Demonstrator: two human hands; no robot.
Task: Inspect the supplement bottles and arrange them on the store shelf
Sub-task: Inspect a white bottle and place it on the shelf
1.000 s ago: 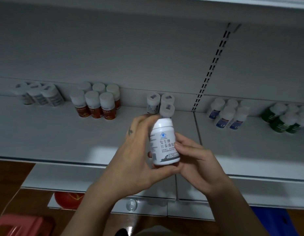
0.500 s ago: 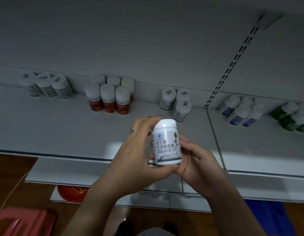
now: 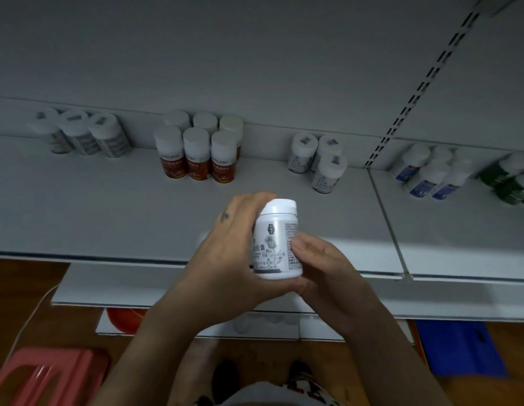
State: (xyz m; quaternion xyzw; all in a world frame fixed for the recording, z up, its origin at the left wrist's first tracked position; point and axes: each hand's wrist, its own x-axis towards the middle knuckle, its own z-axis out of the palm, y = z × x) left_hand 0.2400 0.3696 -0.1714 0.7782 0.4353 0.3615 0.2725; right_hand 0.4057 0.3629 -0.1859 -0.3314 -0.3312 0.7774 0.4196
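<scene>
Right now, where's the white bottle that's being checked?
Head view, centre: the white bottle is held between the left hand and right hand, over the shelf front edge, nearer than the orange-labelled bottles.

Five bottle clusters (image 3: 196,153) line the shelf's (image 3: 108,215) back edge (two right of the divider (image 3: 386,218)).

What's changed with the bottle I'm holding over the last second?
The white supplement bottle has been turned about its upright axis. Its front label has swung toward the left and a fine-print panel now shows on the right. The left hand and right hand still hold it over the shelf, and nothing was let go. The orange-labelled bottles and the other groups stand as before.
</scene>
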